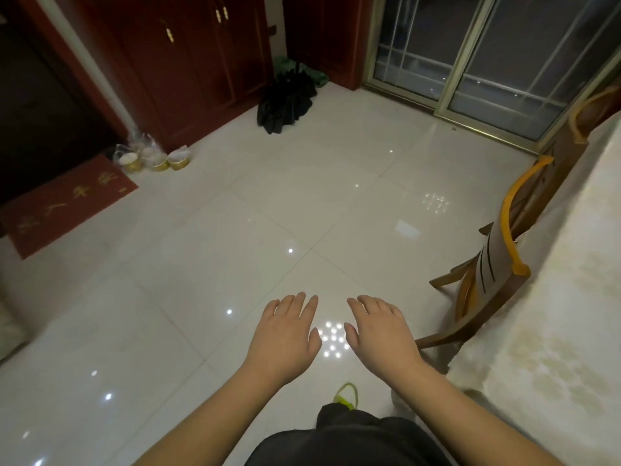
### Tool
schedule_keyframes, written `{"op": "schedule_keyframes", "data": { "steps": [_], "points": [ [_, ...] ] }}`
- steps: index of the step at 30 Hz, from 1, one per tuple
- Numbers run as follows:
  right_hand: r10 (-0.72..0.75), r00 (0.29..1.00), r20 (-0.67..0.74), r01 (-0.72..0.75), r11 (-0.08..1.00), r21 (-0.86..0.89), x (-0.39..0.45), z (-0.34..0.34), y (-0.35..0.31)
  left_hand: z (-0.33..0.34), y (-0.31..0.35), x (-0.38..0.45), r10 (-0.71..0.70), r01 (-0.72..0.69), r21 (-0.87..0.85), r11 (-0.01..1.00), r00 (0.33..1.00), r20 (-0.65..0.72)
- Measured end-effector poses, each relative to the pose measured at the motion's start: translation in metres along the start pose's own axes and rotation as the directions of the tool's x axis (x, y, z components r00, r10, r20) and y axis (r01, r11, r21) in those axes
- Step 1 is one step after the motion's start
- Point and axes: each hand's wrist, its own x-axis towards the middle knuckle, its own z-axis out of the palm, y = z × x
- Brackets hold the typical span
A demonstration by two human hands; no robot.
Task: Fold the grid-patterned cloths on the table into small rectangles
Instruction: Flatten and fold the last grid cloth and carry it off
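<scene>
My left hand point(285, 334) and my right hand point(379, 331) are stretched out side by side, palms down, over the white tiled floor, with straight relaxed fingers and nothing in them. A table point(554, 314) under a cream patterned tablecloth runs along the right edge of the view, to the right of my right hand. No grid-patterned cloth shows in this view.
A wooden chair point(487, 280) with a yellow-edged back stands tucked against the table, and a second chair point(581, 122) stands farther back. Red cabinets point(188, 62), a black umbrella point(285, 99), wrapped cups point(151, 156), a red doormat point(67, 206) and sliding glass doors point(487, 62) line the far side.
</scene>
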Motion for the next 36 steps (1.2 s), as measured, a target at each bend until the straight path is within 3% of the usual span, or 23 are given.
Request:
{"op": "schedule_keyframes", "data": {
  "steps": [8,21,30,36],
  "points": [
    [0.105,0.994,-0.036,-0.105,0.995,0.005,0.084,-0.015,0.046,-0.023,-0.003,0.107,0.065,-0.066,0.033,0.997,0.998,0.016],
    [0.296,0.954,-0.037,-0.299,0.943,-0.147,0.247,-0.017,0.078,-0.04,-0.078,0.306,0.204,-0.205,-0.015,0.979,0.979,-0.023],
    [0.417,0.893,-0.166,-0.437,0.893,-0.108,0.335,-0.041,0.113,-0.072,-0.092,0.431,0.394,-0.394,0.011,0.919,0.918,-0.037],
    [0.546,0.826,-0.143,-0.559,0.825,-0.08,0.367,-0.048,0.164,-0.075,-0.057,0.509,0.497,-0.497,0.022,0.868,0.868,-0.001]
  ]
}}
